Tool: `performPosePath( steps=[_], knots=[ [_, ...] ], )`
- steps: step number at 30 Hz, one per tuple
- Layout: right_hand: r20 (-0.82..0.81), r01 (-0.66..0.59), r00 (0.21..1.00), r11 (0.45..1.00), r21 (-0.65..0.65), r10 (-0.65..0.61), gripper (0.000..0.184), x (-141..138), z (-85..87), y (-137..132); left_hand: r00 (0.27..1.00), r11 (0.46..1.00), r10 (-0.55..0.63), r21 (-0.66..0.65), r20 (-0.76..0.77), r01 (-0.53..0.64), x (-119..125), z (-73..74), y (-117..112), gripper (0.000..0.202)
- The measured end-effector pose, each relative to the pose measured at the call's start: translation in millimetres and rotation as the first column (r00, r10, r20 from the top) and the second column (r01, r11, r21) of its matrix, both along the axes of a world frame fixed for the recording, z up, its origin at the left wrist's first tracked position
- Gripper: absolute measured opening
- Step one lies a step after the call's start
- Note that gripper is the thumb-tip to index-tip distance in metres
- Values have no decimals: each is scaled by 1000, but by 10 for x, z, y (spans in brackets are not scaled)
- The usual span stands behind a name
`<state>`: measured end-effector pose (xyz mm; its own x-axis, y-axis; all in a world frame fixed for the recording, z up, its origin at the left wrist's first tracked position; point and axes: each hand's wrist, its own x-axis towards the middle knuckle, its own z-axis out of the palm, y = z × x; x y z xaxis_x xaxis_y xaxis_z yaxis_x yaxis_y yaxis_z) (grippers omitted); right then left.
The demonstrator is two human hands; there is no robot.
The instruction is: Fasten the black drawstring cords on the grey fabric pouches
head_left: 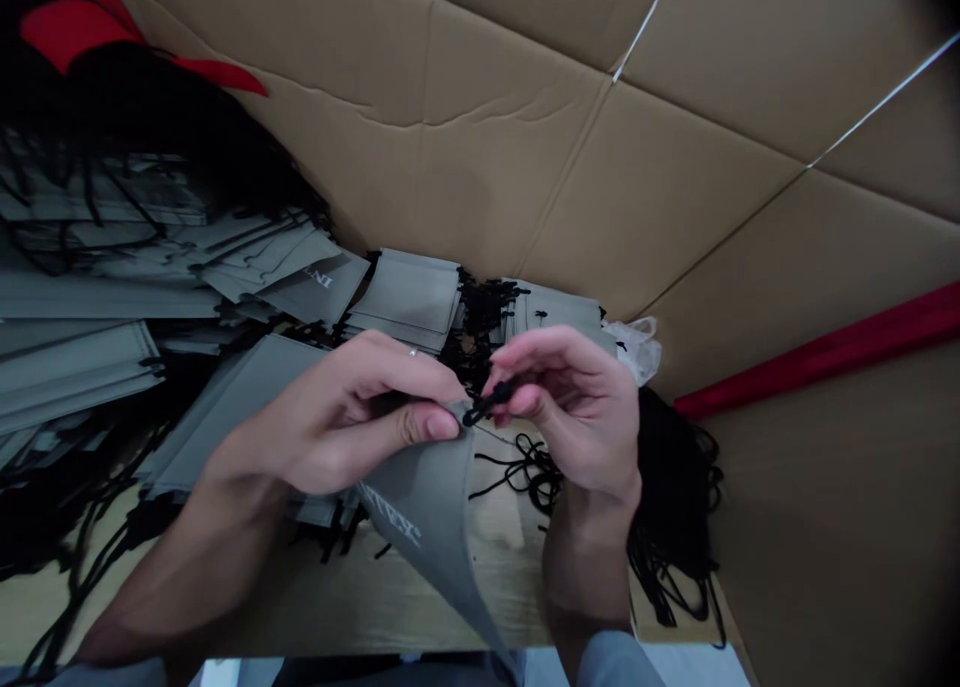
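Observation:
A grey drawstring pouch (431, 502) with white lettering hangs from my left hand (360, 407), its top corner pinched between thumb and forefinger. At that corner a black cord (486, 403) comes out of the pouch. My right hand (574, 407) pinches this cord between thumb and fingertips, close beside the left thumb. The two hands are almost touching, above the front of the table. The pouch's lower end tapers down toward the table's front edge. Whether the cord is knotted inside my right fingers is hidden.
Stacks of grey pouches (409, 292) with black cord ends lie across the left and back of the table (337, 607). Black cords (671, 507) are heaped at the right. A clear plastic bag (637, 347) lies near the cardboard wall (487, 167). Red fabric (75, 32) sits at upper left.

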<state>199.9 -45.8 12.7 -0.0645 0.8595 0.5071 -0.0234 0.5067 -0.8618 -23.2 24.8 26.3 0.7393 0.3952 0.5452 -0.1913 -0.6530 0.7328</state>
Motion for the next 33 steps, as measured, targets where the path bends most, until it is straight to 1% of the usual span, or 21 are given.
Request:
performPosePath(
  steps=[3, 6, 7, 8, 11, 13, 15, 17, 19, 22, 24, 30, 33],
  knots=[
    [54, 39, 998, 999, -1, -39, 29, 75, 37, -1, 997, 996, 75, 39, -4, -75, -35, 35, 8, 26],
    [124, 52, 991, 998, 20, -54, 51, 62, 43, -5, 993, 991, 115, 66, -22, -113, -17, 55, 4, 28],
    [148, 55, 987, 998, 39, -60, 51, 43, 37, -3, 992, 990, 122, 72, -33, -119, -5, 62, 0, 28],
    [172, 64, 982, 996, 63, -74, 45, 21, 29, 0, 991, 989, 128, 76, -45, -124, 6, 67, -5, 29],
    [210, 127, 966, 984, 122, -150, 15, -39, 0, 11, 989, 988, 132, 85, -74, -125, 25, 68, -15, 31],
    [197, 169, 962, 978, 124, -191, 6, -62, -16, 17, 991, 991, 112, 84, -70, -106, 30, 54, -19, 32],
    [178, 163, 967, 980, 111, -181, 7, -71, -28, 23, 997, 995, 61, 76, -40, -58, 39, 35, -25, 29],
    [150, 122, 979, 988, 99, -136, 11, -71, -40, 31, 1000, 998, 7, 59, -3, -7, 60, 19, -41, 27],
    [110, 77, 990, 994, 79, -86, 13, -66, -55, 43, 999, 999, -23, 31, 24, 22, 91, 9, -68, 27],
    [49, 61, 997, 997, 55, -64, 18, -59, -74, 67, 997, 1000, -31, -1, 66, 31, 139, 3, -117, 30],
    [11, 58, 998, 997, 53, -59, 21, -61, -79, 82, 996, 1000, -30, 3, 80, 30, 164, 1, -147, 32],
    [-104, -22, 994, 997, 80, 30, 19, -105, -82, 109, 991, 996, -94, 5, 92, 94, 216, -42, -211, 37],
    [-115, -44, 992, 996, 75, 53, 18, -104, -70, 109, 992, 996, -81, -16, 95, 83, 212, -49, -229, 36]
  ],
)
